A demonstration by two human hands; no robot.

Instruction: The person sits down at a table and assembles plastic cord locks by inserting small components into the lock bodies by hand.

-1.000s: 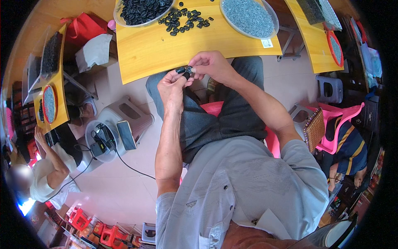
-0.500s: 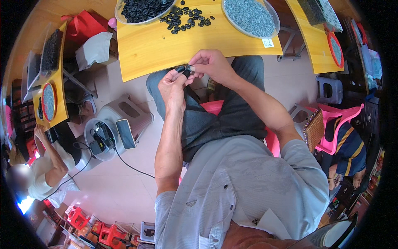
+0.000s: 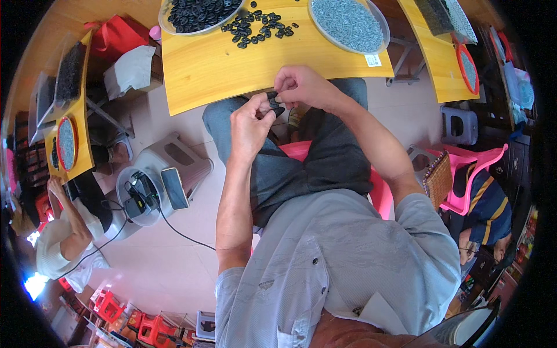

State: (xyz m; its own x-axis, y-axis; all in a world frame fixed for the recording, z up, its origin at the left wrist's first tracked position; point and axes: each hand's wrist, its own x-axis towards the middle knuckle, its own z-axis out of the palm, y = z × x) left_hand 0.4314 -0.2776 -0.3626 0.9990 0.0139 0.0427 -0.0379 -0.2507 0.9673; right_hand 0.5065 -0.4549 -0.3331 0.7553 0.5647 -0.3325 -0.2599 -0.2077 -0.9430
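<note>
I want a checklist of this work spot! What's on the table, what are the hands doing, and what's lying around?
Surface: yellow wooden table, bare near its front edge.
Job's things: small black part pinched between both hands; loose black parts; tray of black parts; tray of grey parts.
Clutter: red bag beside the table.
Grippers: left hand and right hand meet over the lap, fingers closed on the part.
Cables: black cable across the floor from a round stool.
Surroundings: pink chair, other people at the sides.
</note>
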